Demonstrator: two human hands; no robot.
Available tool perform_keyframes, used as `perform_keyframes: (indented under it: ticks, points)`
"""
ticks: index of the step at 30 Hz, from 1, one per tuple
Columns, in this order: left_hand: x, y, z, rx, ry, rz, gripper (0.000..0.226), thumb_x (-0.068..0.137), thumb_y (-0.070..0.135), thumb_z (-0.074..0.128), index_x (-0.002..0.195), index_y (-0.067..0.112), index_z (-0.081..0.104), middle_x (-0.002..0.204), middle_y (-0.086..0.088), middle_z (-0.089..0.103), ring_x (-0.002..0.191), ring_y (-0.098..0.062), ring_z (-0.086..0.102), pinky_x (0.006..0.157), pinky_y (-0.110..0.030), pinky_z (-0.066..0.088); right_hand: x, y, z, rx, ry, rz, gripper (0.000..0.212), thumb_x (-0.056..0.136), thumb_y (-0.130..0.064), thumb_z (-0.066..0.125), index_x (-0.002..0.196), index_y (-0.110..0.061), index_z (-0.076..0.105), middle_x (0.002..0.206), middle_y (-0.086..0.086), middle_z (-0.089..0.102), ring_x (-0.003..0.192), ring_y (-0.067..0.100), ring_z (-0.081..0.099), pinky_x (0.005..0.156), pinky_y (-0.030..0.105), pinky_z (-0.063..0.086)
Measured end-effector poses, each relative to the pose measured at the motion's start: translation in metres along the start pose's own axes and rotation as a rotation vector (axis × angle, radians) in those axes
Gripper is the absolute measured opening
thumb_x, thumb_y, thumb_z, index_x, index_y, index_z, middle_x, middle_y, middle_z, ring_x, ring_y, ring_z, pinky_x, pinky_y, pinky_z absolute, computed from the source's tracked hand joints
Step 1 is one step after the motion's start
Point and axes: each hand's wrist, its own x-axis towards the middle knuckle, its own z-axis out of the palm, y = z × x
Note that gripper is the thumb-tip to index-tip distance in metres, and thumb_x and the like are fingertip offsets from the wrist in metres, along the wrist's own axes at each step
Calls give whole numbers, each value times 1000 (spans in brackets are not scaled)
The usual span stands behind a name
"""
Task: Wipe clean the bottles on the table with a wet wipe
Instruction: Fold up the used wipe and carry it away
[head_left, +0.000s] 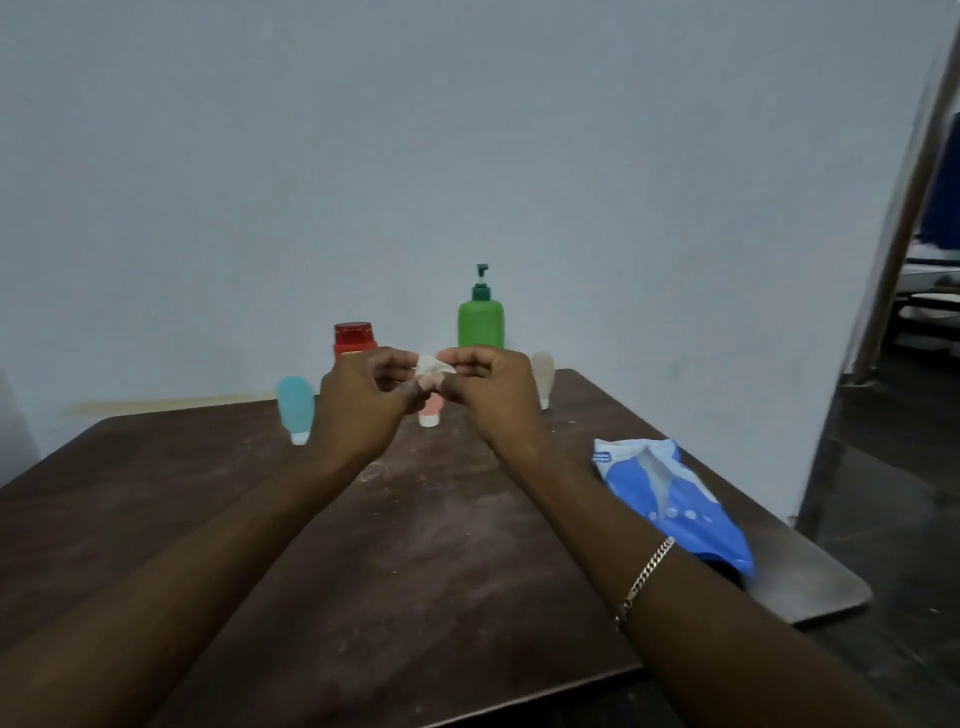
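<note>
Head view: your left hand (363, 395) and right hand (488, 387) pinch one crumpled wet wipe (431, 365) between them, above the table (415, 545).
Wipe looks limp, damp, light; grip by its edges to spread. Bottles: blue (295, 409) at 10 o'clock, green pump (481, 322) at 12.

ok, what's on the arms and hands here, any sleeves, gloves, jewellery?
Both forearms are bare, with no sleeves in view and no gloves. The left hand shows no rings or bands. The right hand is also ungloved; its wrist carries a metal chain bracelet of flat curb-style links. No watch is visible.
</note>
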Motion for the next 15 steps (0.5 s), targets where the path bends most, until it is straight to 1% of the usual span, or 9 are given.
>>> perform_keyframes:
  ticks: [2, 4, 6, 9, 10, 11, 15]
  points:
    - [-7, 20, 9, -73, -17, 5, 22, 83, 22, 80, 103, 16, 75, 86, 3, 76, 77, -7, 74, 68, -19, 59, -8, -12, -17, -24, 39, -29, 27, 69, -1, 83, 94, -4, 74, 85, 13, 74, 79, 18, 70, 80, 36, 61]
    - [-15, 41, 17, -148, -50, 16, 19, 83, 18, 80, 101, 12, 75, 85, -2, 77, 76, -12, 75, 70, -21, 60, -16, -23, -35, -49, 81, -51, 27, 69, -3, 84, 94, -5, 75, 87, 14, 75, 83, 21, 72, 82, 38, 61]
    - [-23, 60, 28, -179, -79, 35, 18, 82, 16, 80, 100, 11, 75, 84, -3, 77, 76, -13, 75, 70, -22, 60, -25, -33, -58, -72, 108, -78, 25, 68, -6, 85, 92, -7, 76, 85, 11, 75, 86, 24, 72, 84, 43, 60]
    - [-36, 85, 47, -228, -117, 58, 14, 82, 15, 81, 96, 16, 77, 81, -3, 78, 78, -15, 76, 77, -35, 62, -45, -48, -94, -109, 147, -108, 23, 67, -12, 85, 88, -11, 77, 82, 6, 76, 86, 23, 73, 84, 47, 59]
    - [-42, 93, 55, -242, -131, 64, 13, 83, 14, 81, 95, 16, 77, 80, -2, 78, 77, -15, 76, 78, -37, 62, -54, -55, -108, -114, 161, -108, 23, 66, -15, 85, 88, -12, 77, 82, 5, 76, 87, 23, 73, 85, 47, 59]
    - [-48, 102, 63, -252, -147, 69, 12, 83, 12, 80, 95, 15, 77, 79, -2, 78, 77, -15, 76, 77, -37, 62, -63, -60, -121, -121, 172, -109, 24, 66, -16, 84, 89, -13, 77, 82, 5, 76, 88, 24, 73, 85, 47, 59]
    - [-75, 137, 96, -300, -217, 111, 10, 84, 9, 79, 91, 16, 77, 76, -1, 77, 74, -14, 76, 71, -28, 61, -97, -78, -170, -148, 223, -99, 23, 69, -14, 82, 91, -12, 76, 85, 6, 76, 89, 25, 73, 87, 49, 58]
